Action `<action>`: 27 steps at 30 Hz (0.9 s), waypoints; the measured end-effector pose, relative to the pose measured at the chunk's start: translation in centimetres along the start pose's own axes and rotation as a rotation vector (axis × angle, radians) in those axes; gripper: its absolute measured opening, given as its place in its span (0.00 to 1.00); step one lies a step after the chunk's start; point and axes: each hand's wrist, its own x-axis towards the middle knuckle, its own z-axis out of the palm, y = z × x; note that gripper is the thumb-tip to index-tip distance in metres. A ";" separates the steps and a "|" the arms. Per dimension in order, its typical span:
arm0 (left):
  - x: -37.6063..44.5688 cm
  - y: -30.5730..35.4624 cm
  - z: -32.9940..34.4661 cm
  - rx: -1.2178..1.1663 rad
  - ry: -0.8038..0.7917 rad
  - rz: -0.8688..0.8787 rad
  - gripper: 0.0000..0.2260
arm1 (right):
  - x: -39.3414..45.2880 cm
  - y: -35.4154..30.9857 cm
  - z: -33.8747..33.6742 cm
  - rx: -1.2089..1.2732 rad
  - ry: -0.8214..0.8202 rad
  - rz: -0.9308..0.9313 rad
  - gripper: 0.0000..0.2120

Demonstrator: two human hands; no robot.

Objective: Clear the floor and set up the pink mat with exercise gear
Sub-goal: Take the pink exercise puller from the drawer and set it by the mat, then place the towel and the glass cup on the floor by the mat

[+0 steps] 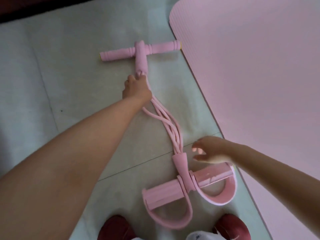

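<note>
A pink pedal resistance puller lies stretched out on the pale tiled floor beside the pink mat (251, 75). Its foam handle bar (156, 49) is at the far end, its foot pedals with loops (166, 193) are near my feet, and several pink elastic tubes (170, 129) join them. My left hand (136, 88) is closed around the tubes just below the handle's sleeve. Just above the right pedal, beside the lower sleeve, my right hand (210, 150) hovers with fingers spread, holding nothing.
The floor (69, 75) is pale green-grey tile with grout lines. The pink mat's long edge runs diagonally down the right side. My dark red shoes (231, 226) stand at the bottom edge. A dark strip runs along the top left.
</note>
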 end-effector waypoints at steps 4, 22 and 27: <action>-4.9 -1.0 -4.4 0.112 -0.080 -0.054 0.17 | -2.9 -2.3 -3.8 -0.335 0.167 -0.024 0.17; -33.8 -7.8 -46.9 -0.360 0.463 -0.362 0.12 | -33.8 -30.9 -33.3 -0.260 0.589 -0.396 0.17; -44.6 -12.7 -52.8 -0.364 0.688 -0.511 0.12 | -40.3 -39.9 -34.1 -0.280 0.669 -0.649 0.15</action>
